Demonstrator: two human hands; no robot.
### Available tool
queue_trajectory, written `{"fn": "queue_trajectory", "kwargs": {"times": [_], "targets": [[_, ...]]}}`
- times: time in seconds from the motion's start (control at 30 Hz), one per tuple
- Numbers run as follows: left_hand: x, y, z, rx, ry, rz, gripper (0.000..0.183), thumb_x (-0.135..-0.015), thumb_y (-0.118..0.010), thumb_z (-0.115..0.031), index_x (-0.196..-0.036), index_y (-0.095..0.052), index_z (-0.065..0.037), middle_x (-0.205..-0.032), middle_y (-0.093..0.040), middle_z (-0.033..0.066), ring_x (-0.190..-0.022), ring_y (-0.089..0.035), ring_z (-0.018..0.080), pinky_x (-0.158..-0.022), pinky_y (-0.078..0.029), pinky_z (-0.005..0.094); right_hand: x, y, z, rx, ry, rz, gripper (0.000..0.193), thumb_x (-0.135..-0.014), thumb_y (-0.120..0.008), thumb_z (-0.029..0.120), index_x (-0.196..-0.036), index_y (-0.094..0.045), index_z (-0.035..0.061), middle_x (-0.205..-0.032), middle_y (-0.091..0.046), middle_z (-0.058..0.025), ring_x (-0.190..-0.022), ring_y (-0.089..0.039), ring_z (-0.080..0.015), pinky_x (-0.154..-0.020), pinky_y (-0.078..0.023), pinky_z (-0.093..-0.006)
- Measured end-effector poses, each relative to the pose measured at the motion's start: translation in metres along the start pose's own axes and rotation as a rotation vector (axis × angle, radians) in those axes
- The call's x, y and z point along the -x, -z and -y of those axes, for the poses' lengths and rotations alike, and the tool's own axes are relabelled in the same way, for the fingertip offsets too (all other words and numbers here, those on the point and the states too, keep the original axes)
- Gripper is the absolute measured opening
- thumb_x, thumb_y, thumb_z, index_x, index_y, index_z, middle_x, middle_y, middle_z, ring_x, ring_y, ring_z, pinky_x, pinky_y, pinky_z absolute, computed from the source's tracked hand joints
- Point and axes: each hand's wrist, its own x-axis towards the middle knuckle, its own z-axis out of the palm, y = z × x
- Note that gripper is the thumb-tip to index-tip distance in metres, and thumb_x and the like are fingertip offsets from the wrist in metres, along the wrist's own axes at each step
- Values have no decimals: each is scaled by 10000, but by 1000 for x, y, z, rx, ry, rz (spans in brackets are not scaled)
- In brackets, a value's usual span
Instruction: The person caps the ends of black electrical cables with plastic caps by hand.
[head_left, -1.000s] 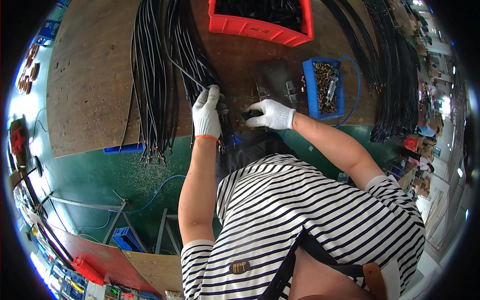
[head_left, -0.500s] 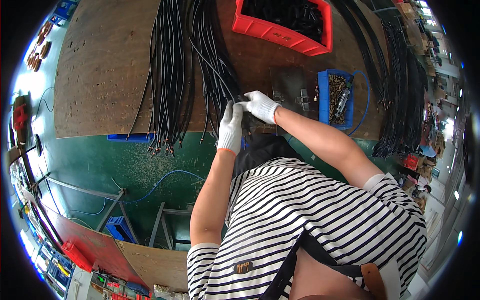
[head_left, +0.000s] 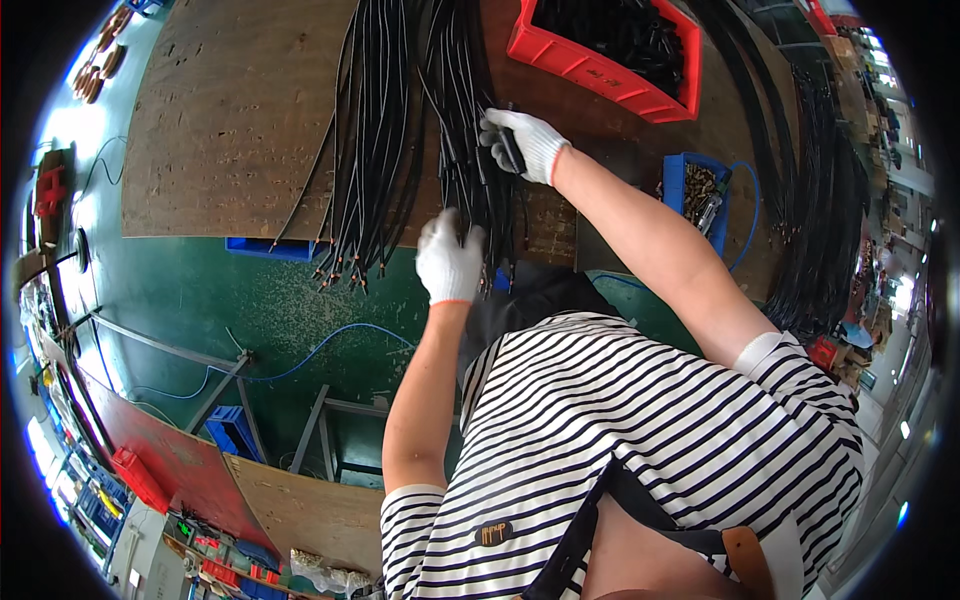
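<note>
Two bundles of thin black cables hang over the table's near edge, a left bundle point(head_left: 372, 150) and a right bundle point(head_left: 462, 120). My right hand point(head_left: 530, 143), in a white glove, is closed around a short black tube point(head_left: 512, 152), just right of the right bundle. My left hand point(head_left: 449, 262), also gloved, is at the lower ends of that bundle. Its fingers are apart and slightly blurred, with nothing visible in them. Bare copper-coloured tips show at the left bundle's ends.
A red bin point(head_left: 600, 75) of black tubes stands at the back right of the brown wooden table point(head_left: 230, 130). Nearer is a blue bin point(head_left: 690, 195) with small brass-coloured parts and a tool with a blue hose point(head_left: 757, 215). More black cables point(head_left: 815, 200) hang at the far right.
My hands, earlier together at the right bundle, have come apart. The right hand has moved away and up with a black tube; the left has let go and moved slightly down. The view has shifted slightly.
</note>
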Motion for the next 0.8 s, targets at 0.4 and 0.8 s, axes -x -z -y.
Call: {"fn": "queue_trajectory", "kwargs": {"times": [0.4,0.8], "targets": [[-129,7,19,-601,235,-104,730,-807,-866,-316,-1386,-519,-38,-1317,-625,182,-1229,-657,356,-980,-586,454,94,86,-72,-318,-193,10,142,-1046,-623,176,-1144,-705,112,-979,-743,-87,-862,-733,-255,-883,-629,-463],[-127,-13,8,-781,234,-22,495,-849,-816,-315,-1216,-635,-36,-1251,-674,171,-1134,-695,340,-921,-599,463,93,83,-84,53,-43,20,328,-971,-751,119,-1294,-692,130,-1093,-713,-7,-955,-687,-166,-836,-591,-380]]}}
